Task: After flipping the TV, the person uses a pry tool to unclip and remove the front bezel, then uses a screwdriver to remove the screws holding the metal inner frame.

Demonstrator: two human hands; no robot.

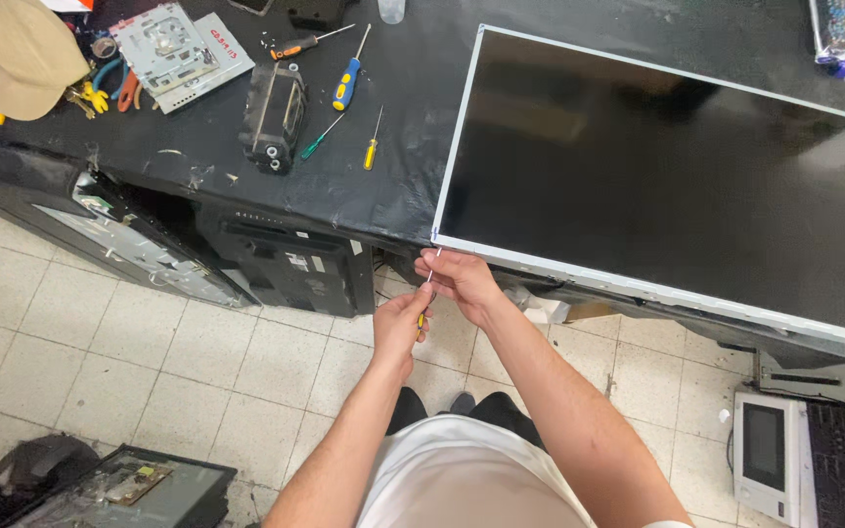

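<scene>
A large flat display panel (657, 166) with a dark glossy face and thin silver frame lies on the black workbench (198, 161), its near edge hanging over the bench front. My left hand (401, 323) is closed on the yellow handle of a thin screwdriver (427, 286) that points up at the panel's near left corner. My right hand (459, 279) pinches the screwdriver's metal shaft just below that corner.
Several screwdrivers (348, 83) and a black box-shaped part (273, 117) lie on the bench left of the panel. A metal circuit unit (178, 44), pliers and a tan cap (22, 54) sit at far left. Dismantled devices lean under the bench; a small white-framed screen (765, 455) rests on the tiled floor.
</scene>
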